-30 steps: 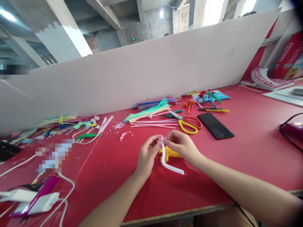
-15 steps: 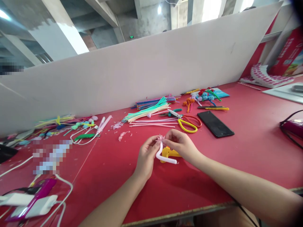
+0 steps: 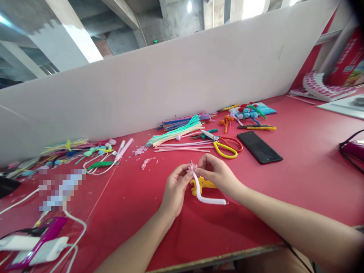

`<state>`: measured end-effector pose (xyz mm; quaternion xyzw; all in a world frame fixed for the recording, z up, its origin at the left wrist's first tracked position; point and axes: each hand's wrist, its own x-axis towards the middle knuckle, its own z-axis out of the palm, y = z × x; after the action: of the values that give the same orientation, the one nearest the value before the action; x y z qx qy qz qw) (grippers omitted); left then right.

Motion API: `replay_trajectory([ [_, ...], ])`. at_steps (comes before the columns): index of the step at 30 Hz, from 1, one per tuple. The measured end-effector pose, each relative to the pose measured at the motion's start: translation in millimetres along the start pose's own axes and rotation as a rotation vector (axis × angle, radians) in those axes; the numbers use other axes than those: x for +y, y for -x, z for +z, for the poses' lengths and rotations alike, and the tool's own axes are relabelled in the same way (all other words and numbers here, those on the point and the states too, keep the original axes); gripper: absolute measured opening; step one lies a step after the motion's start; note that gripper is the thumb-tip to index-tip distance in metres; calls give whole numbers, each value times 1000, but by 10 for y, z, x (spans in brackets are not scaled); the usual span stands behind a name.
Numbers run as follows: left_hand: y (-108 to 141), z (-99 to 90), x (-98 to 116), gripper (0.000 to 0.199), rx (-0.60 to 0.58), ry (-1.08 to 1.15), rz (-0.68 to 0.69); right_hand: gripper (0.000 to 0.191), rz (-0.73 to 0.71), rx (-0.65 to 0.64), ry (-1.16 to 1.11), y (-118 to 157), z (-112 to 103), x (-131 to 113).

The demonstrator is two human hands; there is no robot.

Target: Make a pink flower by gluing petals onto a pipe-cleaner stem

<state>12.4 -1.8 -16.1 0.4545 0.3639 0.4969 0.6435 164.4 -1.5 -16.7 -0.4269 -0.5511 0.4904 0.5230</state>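
Between the fingertips of both hands is a small pink flower (image 3: 192, 167) of fuzzy pipe cleaner. From it a bent white pipe-cleaner stem (image 3: 198, 189) hangs down and then runs to the right. My left hand (image 3: 174, 185) pinches the flower from the left, its thumb at the top of the stem. My right hand (image 3: 217, 170) is closed at the flower's right side, thumb and forefinger together; the exact contact is hard to make out. Under the hands lies a yellow tool (image 3: 200, 185), partly hidden by the stem and the right hand.
Beyond my hands lie red-and-yellow-handled scissors (image 3: 224, 149), bundled pipe cleaners (image 3: 179, 131) and a black phone (image 3: 259, 147). Finished pipe-cleaner pieces (image 3: 247, 112) sit near the white partition (image 3: 182, 76). At left are white cables (image 3: 82, 216), a purple device (image 3: 48, 239) and a green-handled tool (image 3: 100, 165).
The white stem has swung lower and its free end reaches further right. Both hands stay almost in place at the flower. The view has shifted slightly.
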Motion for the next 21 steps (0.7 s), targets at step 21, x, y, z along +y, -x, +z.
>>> replay_trajectory([
  [21, 51, -38, 68, 22, 91, -363, 438, 32, 75, -236, -48, 99, 42, -102],
])
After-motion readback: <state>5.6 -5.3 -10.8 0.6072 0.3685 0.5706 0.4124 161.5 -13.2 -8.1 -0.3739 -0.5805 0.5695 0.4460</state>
